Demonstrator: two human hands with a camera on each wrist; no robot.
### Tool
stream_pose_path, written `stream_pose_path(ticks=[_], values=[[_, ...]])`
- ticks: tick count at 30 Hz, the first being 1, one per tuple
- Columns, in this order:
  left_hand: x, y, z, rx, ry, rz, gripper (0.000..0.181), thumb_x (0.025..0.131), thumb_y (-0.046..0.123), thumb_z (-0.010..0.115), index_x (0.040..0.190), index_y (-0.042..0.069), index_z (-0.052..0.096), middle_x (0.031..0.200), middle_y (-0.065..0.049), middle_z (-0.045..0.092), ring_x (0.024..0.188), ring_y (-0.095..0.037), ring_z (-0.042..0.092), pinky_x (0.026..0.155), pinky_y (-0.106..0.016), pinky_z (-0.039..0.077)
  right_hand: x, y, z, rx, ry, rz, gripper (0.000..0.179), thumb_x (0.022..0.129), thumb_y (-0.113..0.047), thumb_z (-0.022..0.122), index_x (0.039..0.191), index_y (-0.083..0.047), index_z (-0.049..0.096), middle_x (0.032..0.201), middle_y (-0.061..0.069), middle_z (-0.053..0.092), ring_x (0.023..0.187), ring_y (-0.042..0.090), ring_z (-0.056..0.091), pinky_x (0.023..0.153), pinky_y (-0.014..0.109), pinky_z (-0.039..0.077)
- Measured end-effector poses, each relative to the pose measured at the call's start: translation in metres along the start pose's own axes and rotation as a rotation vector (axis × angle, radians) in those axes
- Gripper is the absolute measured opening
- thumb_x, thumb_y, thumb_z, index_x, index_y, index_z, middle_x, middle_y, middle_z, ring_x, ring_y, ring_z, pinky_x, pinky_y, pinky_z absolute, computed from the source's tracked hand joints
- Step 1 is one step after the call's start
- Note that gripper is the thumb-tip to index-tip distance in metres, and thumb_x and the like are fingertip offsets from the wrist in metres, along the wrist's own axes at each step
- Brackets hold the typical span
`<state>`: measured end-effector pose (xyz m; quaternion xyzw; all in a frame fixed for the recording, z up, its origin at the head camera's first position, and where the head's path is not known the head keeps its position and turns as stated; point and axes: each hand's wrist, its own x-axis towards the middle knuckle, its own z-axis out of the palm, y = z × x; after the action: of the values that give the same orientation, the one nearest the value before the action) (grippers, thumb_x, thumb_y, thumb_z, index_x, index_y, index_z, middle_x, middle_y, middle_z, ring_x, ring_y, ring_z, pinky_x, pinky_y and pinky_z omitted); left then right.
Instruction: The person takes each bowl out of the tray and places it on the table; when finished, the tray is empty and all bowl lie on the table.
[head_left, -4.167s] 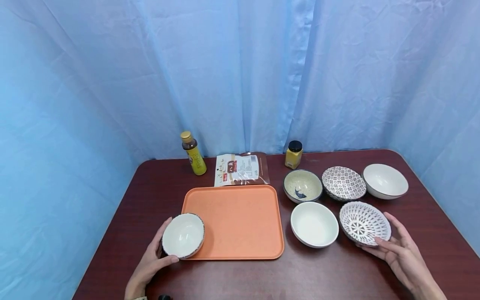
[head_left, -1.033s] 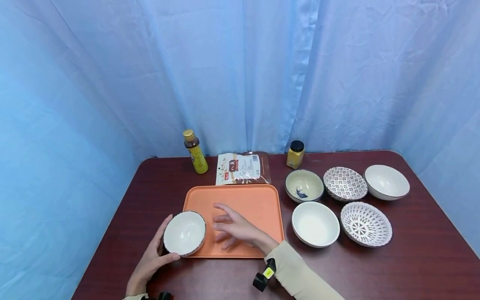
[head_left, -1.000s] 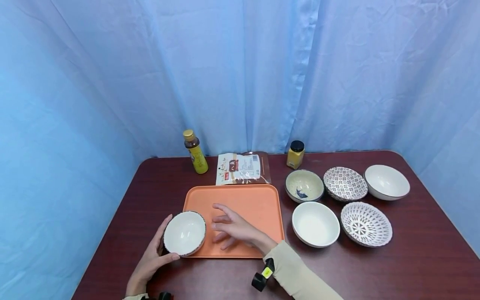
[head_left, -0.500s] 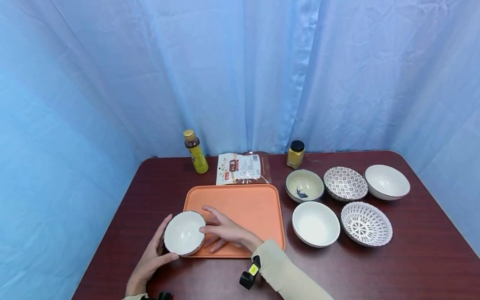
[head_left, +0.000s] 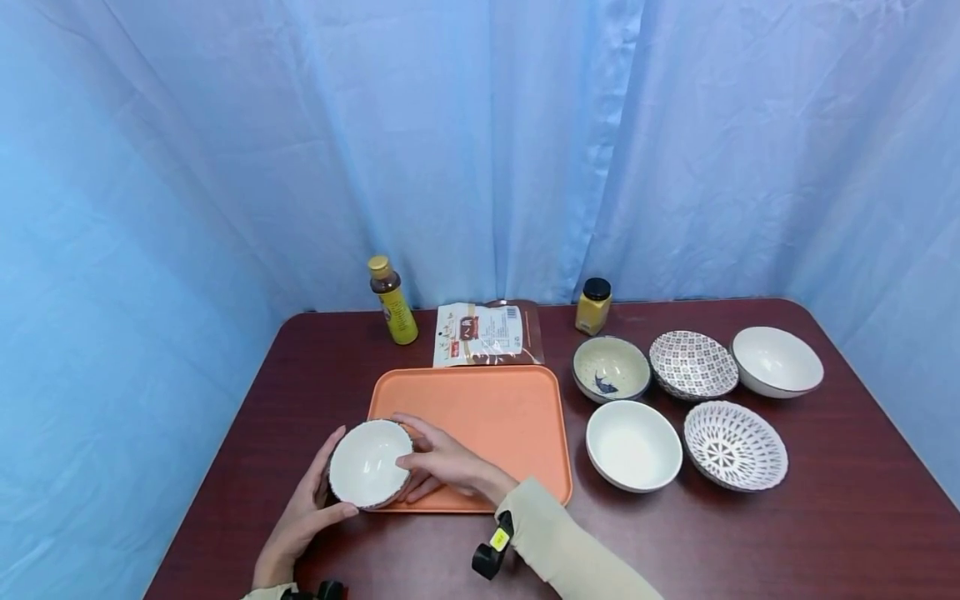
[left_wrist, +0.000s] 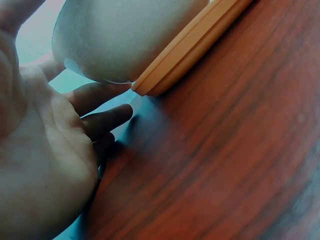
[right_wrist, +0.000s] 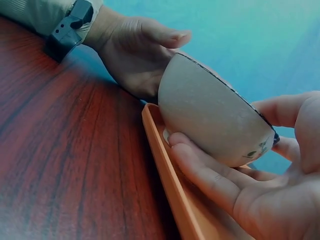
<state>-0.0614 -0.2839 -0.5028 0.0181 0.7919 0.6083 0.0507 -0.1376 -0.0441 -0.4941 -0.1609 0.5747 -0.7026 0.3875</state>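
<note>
A white bowl with a dark speckled rim sits at the front left corner of an orange tray. My left hand curves round its left side, thumb at the near rim, fingers along the outer wall. From the right, my right hand grips the same bowl, thumb over the rim and fingers against the outside. The right wrist view shows the bowl's pale outer wall with a small green mark, fingers low on it near the foot. In the left wrist view, left fingertips reach close to the tray's edge.
Right of the tray stand a plain white bowl, a fish-pattern bowl, a checked bowl, a petal-pattern bowl and another white bowl. Behind are a yellow-labelled bottle, a food packet and a black-lidded jar.
The right hand has left the petal-pattern bowl, come across over the tray and closed on the white bowl's right side. The left hand has stayed at that bowl.
</note>
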Motion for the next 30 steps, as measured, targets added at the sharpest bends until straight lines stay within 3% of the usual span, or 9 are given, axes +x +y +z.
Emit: stream_pose_path(ticks=[9,16,18,21,30], values=[[0.001,0.0,0.0,0.031,-0.003,-0.006,0.099,0.082,0.007,0.074,0.162,0.015,0.016,0.163,-0.019,0.029,0.127,0.025,0.034,0.098,-0.003,0.028,-0.007,-0.001,-0.003,0.01,0.09,-0.044,0.068,0.095,-0.004,0.057,0.157,-0.022,0.034,0.127,0.019,0.062,0.068,0.026,0.072,0.065,0.044,0.061],[0.001,-0.006,-0.002,0.004,-0.035,0.026,0.097,0.085,0.004,0.071,0.162,0.016,0.015,0.155,0.011,0.039,0.135,0.02,0.031,0.099,-0.003,0.026,-0.021,-0.012,-0.015,0.026,0.149,-0.067,0.07,0.095,-0.004,0.056,0.158,-0.021,0.031,0.128,0.023,0.061,0.066,0.024,0.071,0.069,0.048,0.06],[0.001,-0.006,-0.002,-0.01,-0.046,0.043,0.096,0.086,0.002,0.07,0.162,0.016,0.014,0.157,0.008,0.04,0.136,0.021,0.029,0.1,-0.003,0.025,-0.026,-0.017,-0.019,0.03,0.161,-0.068,0.071,0.095,-0.005,0.056,0.159,-0.022,0.03,0.128,0.023,0.061,0.067,0.024,0.071,0.07,0.048,0.06],[0.0,-0.007,0.0,-0.015,-0.048,0.067,0.093,0.088,0.0,0.068,0.162,0.015,0.015,0.161,-0.005,0.037,0.138,0.021,0.029,0.101,-0.003,0.024,-0.034,-0.024,-0.024,0.03,0.177,-0.078,0.071,0.096,-0.006,0.056,0.159,-0.022,0.029,0.131,0.026,0.058,0.068,0.023,0.072,0.072,0.048,0.06],[0.003,-0.01,0.005,0.106,0.044,0.13,0.084,0.087,0.004,0.074,0.158,0.009,0.029,0.155,-0.019,0.043,0.135,0.021,0.033,0.102,-0.001,0.021,-0.06,-0.045,-0.04,0.032,0.231,-0.124,0.071,0.096,-0.005,0.054,0.16,-0.021,0.026,0.144,0.031,0.047,0.077,0.023,0.073,0.076,0.051,0.06]])
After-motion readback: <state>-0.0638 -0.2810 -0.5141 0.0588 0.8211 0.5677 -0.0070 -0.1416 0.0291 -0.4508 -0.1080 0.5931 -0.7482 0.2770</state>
